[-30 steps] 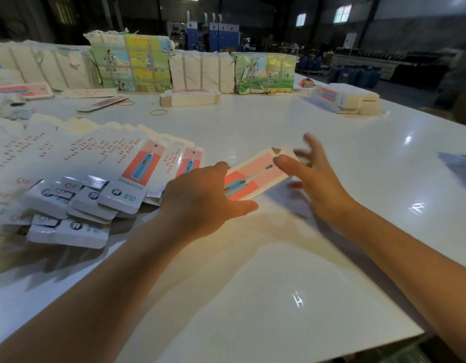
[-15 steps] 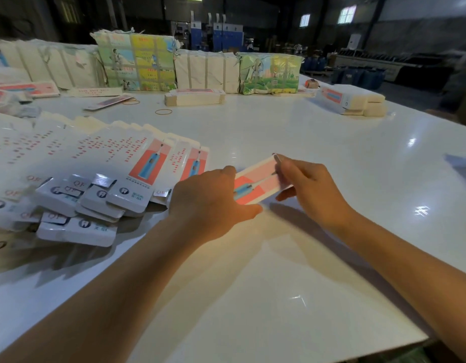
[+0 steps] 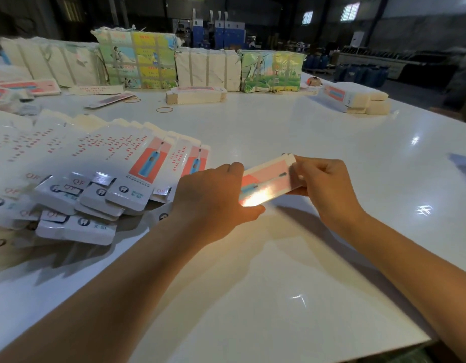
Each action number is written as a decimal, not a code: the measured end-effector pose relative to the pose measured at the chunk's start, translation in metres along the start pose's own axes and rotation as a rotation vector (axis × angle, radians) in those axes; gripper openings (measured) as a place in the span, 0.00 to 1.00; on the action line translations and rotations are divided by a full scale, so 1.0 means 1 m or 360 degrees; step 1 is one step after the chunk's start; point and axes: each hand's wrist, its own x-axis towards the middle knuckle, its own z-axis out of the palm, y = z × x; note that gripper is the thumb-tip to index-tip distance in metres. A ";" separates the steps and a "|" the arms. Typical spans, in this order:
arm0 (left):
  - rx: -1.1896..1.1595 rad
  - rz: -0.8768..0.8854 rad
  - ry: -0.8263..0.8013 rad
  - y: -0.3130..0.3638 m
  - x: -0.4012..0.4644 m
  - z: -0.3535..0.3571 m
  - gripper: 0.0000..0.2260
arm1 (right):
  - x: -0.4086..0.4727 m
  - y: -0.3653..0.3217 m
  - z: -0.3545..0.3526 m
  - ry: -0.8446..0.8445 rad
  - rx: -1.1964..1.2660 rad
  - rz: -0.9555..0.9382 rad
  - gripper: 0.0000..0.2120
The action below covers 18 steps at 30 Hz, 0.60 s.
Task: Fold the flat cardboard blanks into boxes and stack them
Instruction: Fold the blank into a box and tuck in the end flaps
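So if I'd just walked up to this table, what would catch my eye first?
Probably the two hands in the middle: the left hand and right hand hold one pink-and-white cardboard blank between them, just above the white table. Next, the big fanned spread of printed flat blanks on the left. Along the far edge stand wrapped bundles with bright cartoon-style pictures.

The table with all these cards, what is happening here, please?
A person is folding cardboard blanks into boxes. Both hands hold one pink blank above the white table: the left hand grips its near end, the right hand pinches its far end. It still looks flat. A fanned pile of blanks lies to the left, and wrapped bundles stand along the far edge.
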 end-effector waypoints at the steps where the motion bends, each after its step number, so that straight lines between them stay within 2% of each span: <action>1: -0.0002 0.0010 0.0023 0.000 0.000 0.000 0.28 | -0.003 -0.001 0.001 0.0041 -0.0147 -0.0106 0.15; 5: 0.0023 0.0036 0.0091 0.002 0.000 0.001 0.28 | -0.013 -0.005 0.004 0.0059 -0.0469 -0.0387 0.15; 11: -0.0068 -0.0053 0.0151 0.006 0.000 0.005 0.27 | -0.025 -0.003 0.020 -0.0060 -0.0686 -0.0470 0.08; 15: -0.0178 -0.0120 0.0082 0.003 0.001 0.006 0.26 | -0.024 -0.005 0.017 -0.0084 -0.0581 -0.0372 0.21; 18: -0.0221 -0.0136 0.0178 0.000 0.000 0.006 0.24 | -0.020 -0.008 0.014 -0.0065 -0.0310 -0.0250 0.21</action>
